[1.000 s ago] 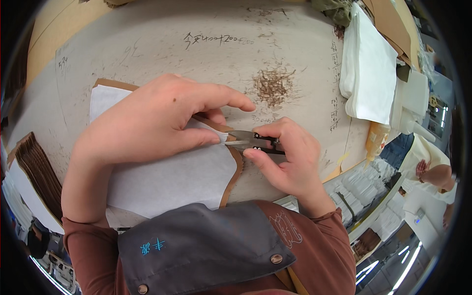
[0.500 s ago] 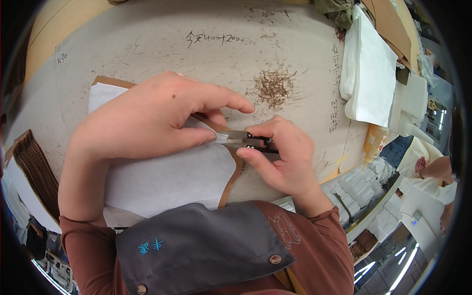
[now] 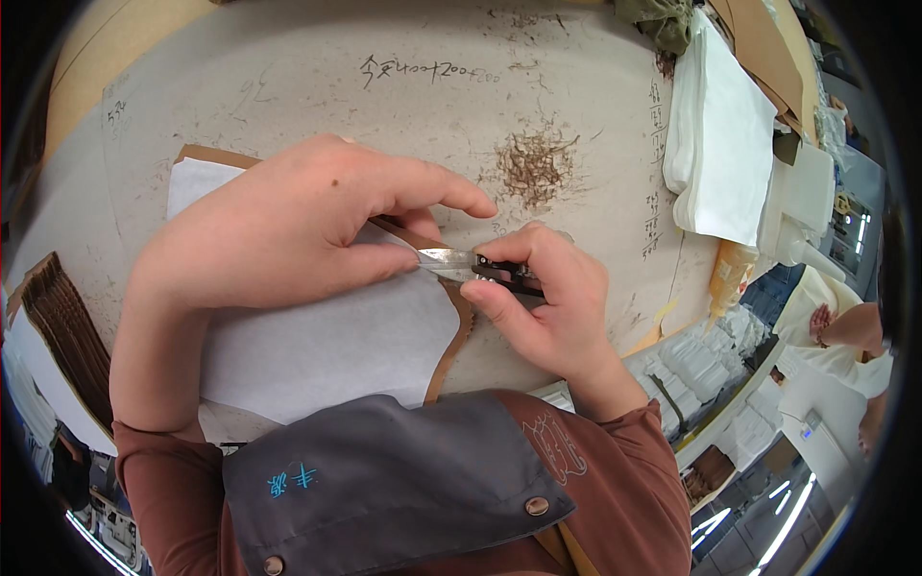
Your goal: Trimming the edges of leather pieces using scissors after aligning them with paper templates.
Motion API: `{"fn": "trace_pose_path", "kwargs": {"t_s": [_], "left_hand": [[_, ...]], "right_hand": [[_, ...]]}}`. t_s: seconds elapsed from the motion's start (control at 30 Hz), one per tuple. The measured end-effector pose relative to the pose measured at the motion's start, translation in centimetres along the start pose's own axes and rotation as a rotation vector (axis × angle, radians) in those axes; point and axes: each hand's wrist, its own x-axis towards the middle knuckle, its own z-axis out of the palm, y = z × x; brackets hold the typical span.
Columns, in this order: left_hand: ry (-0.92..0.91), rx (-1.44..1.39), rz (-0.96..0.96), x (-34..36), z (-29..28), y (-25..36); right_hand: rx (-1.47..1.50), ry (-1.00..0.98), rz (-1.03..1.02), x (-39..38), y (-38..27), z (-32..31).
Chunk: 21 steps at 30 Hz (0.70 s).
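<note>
A pair of thread snips [image 3: 449, 259] with black handles is pinched between the thumb and fingers of my right hand [image 3: 555, 300]. The blades lie together at the edge of a white-faced piece with a brown border [image 3: 331, 341], flat on the table in front of me. My left hand [image 3: 288, 223] rests over that piece, its thumb pressing near the blade tips and some fingers curled at the edge. Its index finger stretches past, above the snips. My left hand and forearm hide much of the piece's upper left part.
Brown thread scraps [image 3: 536, 168] lie heaped on the pale, marked table beyond my right hand. White sheets [image 3: 720, 134] are stacked at the far right, with a yellowish bottle [image 3: 730, 278] nearer me. Brown layered pieces [image 3: 62, 331] stand at the left. Another person's hand [image 3: 821, 322] shows at right.
The snips' blades were apart and are now pressed together as my right fingers squeezed. My left hand and the piece have barely shifted.
</note>
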Motion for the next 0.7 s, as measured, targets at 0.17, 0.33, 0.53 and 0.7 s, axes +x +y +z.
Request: {"fn": "trace_pose_path", "kwargs": {"t_s": [0.17, 0.33, 0.53, 0.7], "left_hand": [[0.013, 0.007, 0.012, -0.1, 0.1, -0.1], [-0.003, 0.014, -0.005, 0.1, 0.0, -0.1], [0.009, 0.030, 0.051, 0.4, 0.2, -0.2], [0.050, 0.041, 0.051, 0.2, 0.8, 0.2]], "right_hand": [[0.014, 0.005, 0.013, 0.0, 0.0, 0.1], [0.021, 0.003, 0.013, 0.0, 0.1, 0.0], [0.240, 0.120, 0.159, -0.5, 0.4, -0.1], [0.291, 0.236, 0.134, -0.1, 1.2, -0.1]]}}
